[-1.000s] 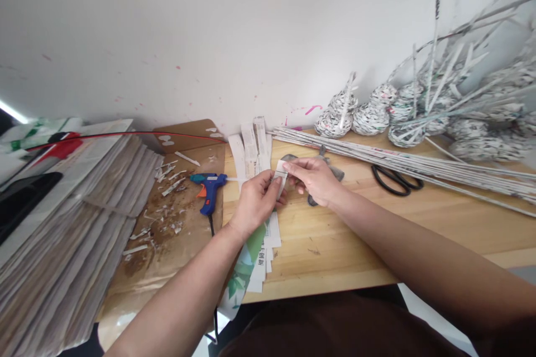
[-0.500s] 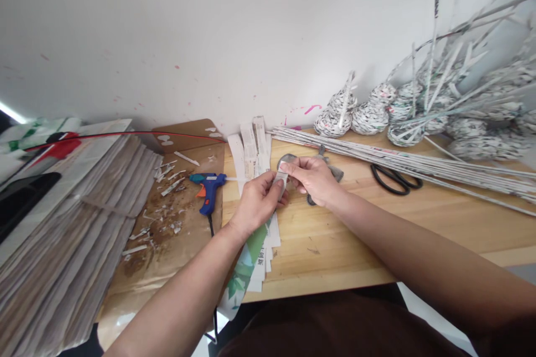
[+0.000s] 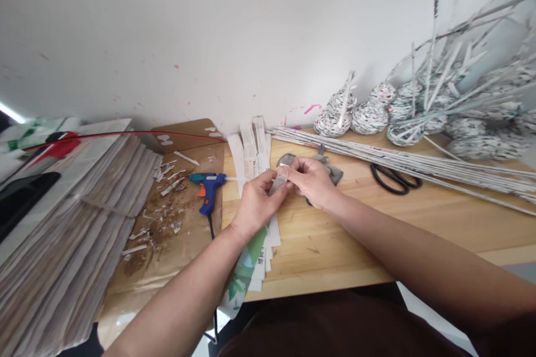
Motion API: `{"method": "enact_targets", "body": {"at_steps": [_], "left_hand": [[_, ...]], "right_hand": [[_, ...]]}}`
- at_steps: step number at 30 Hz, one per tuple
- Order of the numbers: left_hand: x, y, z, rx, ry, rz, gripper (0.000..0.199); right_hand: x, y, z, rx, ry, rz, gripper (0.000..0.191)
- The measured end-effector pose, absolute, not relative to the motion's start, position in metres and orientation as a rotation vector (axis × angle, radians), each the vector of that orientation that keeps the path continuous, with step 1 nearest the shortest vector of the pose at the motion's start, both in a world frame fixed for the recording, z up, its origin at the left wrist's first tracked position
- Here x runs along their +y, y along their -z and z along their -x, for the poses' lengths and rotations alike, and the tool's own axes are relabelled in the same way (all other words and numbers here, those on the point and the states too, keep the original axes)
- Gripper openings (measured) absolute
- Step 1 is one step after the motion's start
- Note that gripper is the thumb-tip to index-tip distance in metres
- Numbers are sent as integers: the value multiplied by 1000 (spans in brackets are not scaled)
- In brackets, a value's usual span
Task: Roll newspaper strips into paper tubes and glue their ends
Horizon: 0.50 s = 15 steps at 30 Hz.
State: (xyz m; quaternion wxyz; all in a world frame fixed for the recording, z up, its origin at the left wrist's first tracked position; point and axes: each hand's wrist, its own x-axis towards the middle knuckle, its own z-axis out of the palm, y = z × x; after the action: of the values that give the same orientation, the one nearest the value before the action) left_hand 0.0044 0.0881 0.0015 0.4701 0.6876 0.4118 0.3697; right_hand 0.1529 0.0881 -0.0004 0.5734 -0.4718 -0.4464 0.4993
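Note:
My left hand [image 3: 263,195] and my right hand [image 3: 309,178] meet over the table, fingertips almost touching. Between them is a small piece of pale paper strip [image 3: 278,182], pinched by both and largely covered by the fingers. A grey object [image 3: 286,159] shows just behind the fingertips, and more of a dark grey item [image 3: 335,173] lies past my right hand; I cannot make out their kind. Under my left wrist runs a fan of newspaper strips [image 3: 256,145], with a green-printed paper strip [image 3: 245,273] reaching the table's front edge.
A blue glue gun [image 3: 211,192] lies left of the strips, near paper scraps [image 3: 167,178]. Stacked newspaper [image 3: 79,234] fills the left side. Black-handled scissors [image 3: 393,181] sit under long rolled paper sticks [image 3: 377,153]. Woven paper gourd shapes [image 3: 371,114] stand along the wall.
My hands have drawn closer together, and my right fingers and thumb now cover more of the paper strip. The things on the table have stayed in place.

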Motion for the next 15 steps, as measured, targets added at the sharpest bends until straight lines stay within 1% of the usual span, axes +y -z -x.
{"method": "enact_targets", "body": {"at_steps": [5, 8, 12, 15], "left_hand": [[91, -2, -4, 979, -872, -1540, 30], [93, -6, -3, 992, -859, -1474, 34], [97, -9, -2, 997, -877, -1458, 36], [99, -8, -2, 984, -863, -1463, 35]], "right_hand": [[87, 1, -153, -1063, -1186, 1064, 45], [85, -6, -155, -1116, -1253, 1038, 35], [81, -18, -156, -1243, -1311, 1026, 31], [80, -19, -155, -1250, -1275, 1047, 32]]}}
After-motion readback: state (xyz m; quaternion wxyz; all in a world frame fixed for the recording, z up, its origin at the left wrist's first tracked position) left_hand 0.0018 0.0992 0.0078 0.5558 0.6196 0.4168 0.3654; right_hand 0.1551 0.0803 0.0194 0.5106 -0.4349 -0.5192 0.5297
